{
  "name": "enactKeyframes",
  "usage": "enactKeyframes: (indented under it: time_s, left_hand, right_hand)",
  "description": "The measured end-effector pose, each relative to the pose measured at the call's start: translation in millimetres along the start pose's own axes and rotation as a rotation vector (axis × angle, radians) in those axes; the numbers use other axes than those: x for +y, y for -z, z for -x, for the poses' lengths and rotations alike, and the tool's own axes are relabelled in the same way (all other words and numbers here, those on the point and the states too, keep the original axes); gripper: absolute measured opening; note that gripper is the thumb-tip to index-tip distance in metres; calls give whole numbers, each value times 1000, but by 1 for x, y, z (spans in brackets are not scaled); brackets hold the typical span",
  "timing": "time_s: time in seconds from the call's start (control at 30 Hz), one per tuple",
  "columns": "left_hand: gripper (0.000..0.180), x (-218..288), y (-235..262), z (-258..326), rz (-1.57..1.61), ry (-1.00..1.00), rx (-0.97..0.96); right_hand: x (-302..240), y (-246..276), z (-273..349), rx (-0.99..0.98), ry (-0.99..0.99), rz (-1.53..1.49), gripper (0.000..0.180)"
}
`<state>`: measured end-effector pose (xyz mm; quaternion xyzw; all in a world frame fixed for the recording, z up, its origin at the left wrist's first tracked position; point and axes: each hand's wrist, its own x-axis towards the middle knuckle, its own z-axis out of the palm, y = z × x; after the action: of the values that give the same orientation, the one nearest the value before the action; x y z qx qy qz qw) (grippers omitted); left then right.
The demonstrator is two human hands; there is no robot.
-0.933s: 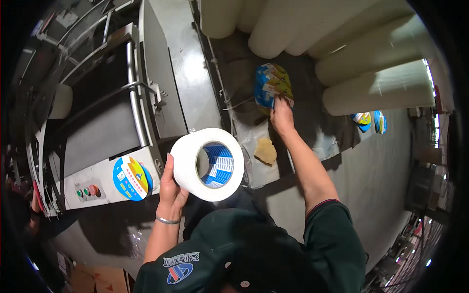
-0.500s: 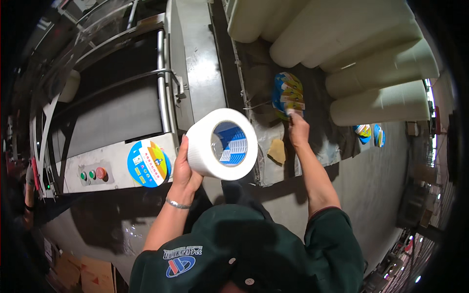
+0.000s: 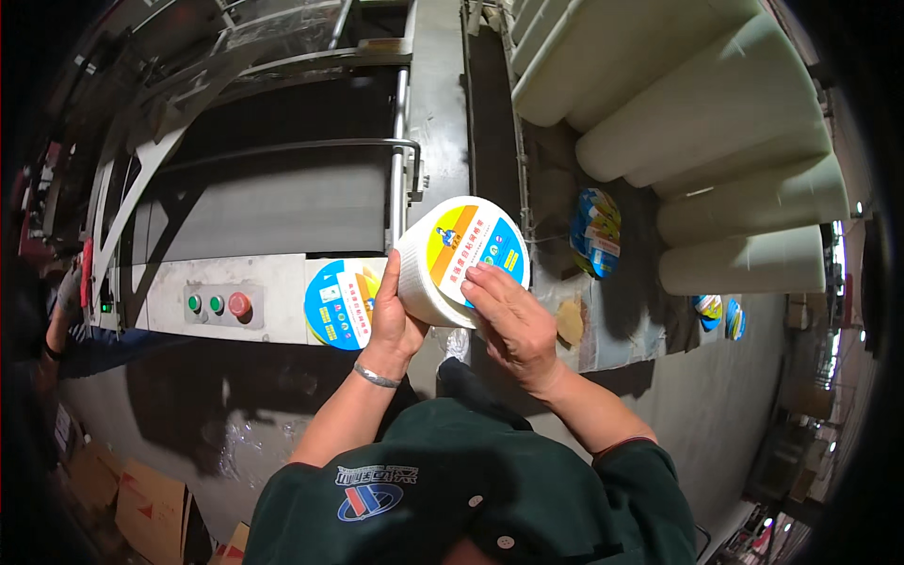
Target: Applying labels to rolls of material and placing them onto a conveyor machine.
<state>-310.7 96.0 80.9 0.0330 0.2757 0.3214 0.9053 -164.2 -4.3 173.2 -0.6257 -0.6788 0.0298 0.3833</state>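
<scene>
Near the middle of the frame, the white roll (image 3: 426, 294) is gripped by the left hand (image 3: 397, 325) on its left side, thumb up along the wall; that sideways grip seems to leave the end face free and turned toward the person. On that face lies a round label (image 3: 461, 247) in yellow, white and blue, and the right hand (image 3: 516, 325) rests its fingers over the lower edge, perhaps to keep the disc flat and centred. Its thumb is hidden, so I cannot tell whether this second grip is closed. Left of the roll, another label disc (image 3: 331, 306) lies on the white control panel (image 3: 278, 292), beside the buttons (image 3: 217, 304) and apparently within easy reach. Right of centre, a label pile (image 3: 595, 234) sits on the dark worktop (image 3: 556, 184), near the large pale rolls (image 3: 744, 264), which probably lie sideways because the space suits their length.
</scene>
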Motion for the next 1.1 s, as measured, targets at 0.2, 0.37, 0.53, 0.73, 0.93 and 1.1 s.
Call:
enactKeyframes:
  time_s: [0.2, 0.37, 0.53, 0.73, 0.93, 1.1]
  left_hand:
    - [68, 49, 14, 17, 56, -10, -88]
    - [64, 99, 15, 39, 59, -90, -54]
    - [67, 167, 12, 51, 7, -215, -58]
    - [77, 241, 32, 70, -327, -493, 100]
    - [67, 274, 92, 107, -361, -698, 211]
    - [65, 288, 113, 117, -370, -725, 267]
  right_hand:
    - [-31, -6, -56, -260, -41, -58, 50]
    - [-46, -31, -89, -327, 2, -99, 59]
    - [-60, -68, -139, -271, 101, -214, 63]
    - [-23, -138, -223, -51, 37, -270, 63]
    - [60, -238, -310, 131, -92, 122, 57]
    - [71, -294, -339, 116, -190, 287, 62]
